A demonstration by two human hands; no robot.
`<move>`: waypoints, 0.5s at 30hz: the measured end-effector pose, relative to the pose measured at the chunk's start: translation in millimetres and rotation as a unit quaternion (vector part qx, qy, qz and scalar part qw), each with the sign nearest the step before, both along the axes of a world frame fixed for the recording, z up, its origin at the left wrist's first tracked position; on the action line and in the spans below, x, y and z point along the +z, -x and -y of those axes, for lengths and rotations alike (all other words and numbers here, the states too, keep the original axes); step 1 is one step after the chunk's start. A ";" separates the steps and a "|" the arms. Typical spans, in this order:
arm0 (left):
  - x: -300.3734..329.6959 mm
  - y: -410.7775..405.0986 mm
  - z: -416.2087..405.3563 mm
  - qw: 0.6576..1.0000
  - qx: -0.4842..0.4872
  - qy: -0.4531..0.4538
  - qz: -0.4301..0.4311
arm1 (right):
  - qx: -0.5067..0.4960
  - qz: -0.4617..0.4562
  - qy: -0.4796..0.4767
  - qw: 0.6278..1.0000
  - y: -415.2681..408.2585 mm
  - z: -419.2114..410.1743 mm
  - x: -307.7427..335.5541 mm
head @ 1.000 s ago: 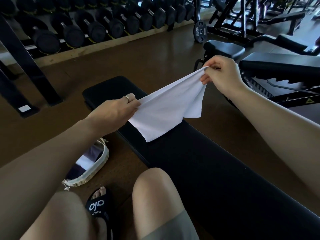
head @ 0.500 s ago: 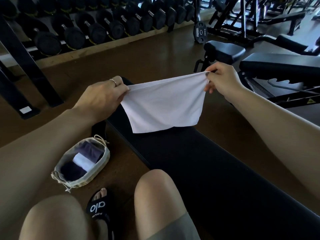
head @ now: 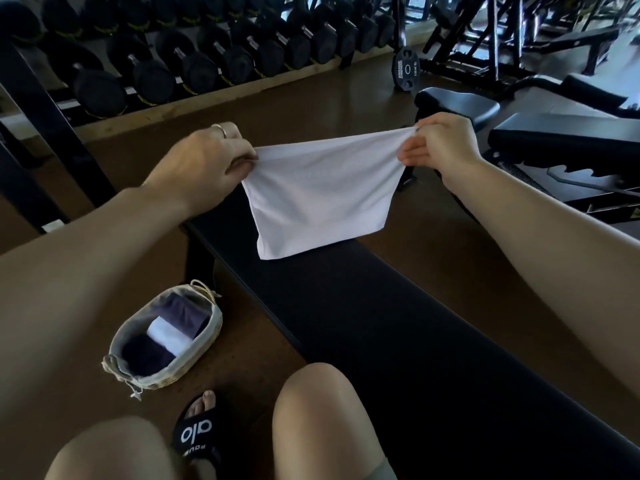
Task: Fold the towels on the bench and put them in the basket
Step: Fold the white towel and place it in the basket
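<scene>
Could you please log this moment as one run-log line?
left hand: pinches white towel corner | right hand: pinches other corner | towel: hanging over bench | basket: holds folded towels

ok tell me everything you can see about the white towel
The white towel is plain, thin, soft-looking cloth with no visible pattern. It hangs spread in the air, its top edge pulled taut between the left hand and the right hand, each pinching an upper corner. It looks doubled over, with a second layer showing at its lower edge. Its bottom hangs just over the black bench; whether it touches the pad is unclear.
</scene>
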State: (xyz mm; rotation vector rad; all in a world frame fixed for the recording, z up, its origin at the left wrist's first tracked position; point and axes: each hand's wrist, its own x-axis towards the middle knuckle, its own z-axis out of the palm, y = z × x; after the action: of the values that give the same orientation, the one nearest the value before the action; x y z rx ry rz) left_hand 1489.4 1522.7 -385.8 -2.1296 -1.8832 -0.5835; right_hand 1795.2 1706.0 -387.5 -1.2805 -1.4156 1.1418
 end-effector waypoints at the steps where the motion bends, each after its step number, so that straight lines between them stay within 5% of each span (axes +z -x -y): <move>1: -3.0 -0.4 0.6 1.000 -0.008 0.005 0.009 | -0.001 -0.015 0.007 1.000 -1.1 0.3 -1.8; 10: -12.1 -6.2 -2.4 0.997 0.019 -0.028 -0.063 | -0.057 -0.037 0.036 0.997 5.9 -14.1 -10.9; 15: 1.3 0.7 -21.2 0.991 0.115 -0.054 -0.046 | -0.060 -0.101 0.046 0.992 31.8 -25.2 3.7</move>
State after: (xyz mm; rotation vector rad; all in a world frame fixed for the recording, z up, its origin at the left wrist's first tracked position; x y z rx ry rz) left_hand 1488.7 1543.9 -384.5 -1.8089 -1.9632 -0.5148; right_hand 1763.4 1731.2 -383.8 -1.2591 -1.1338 1.2292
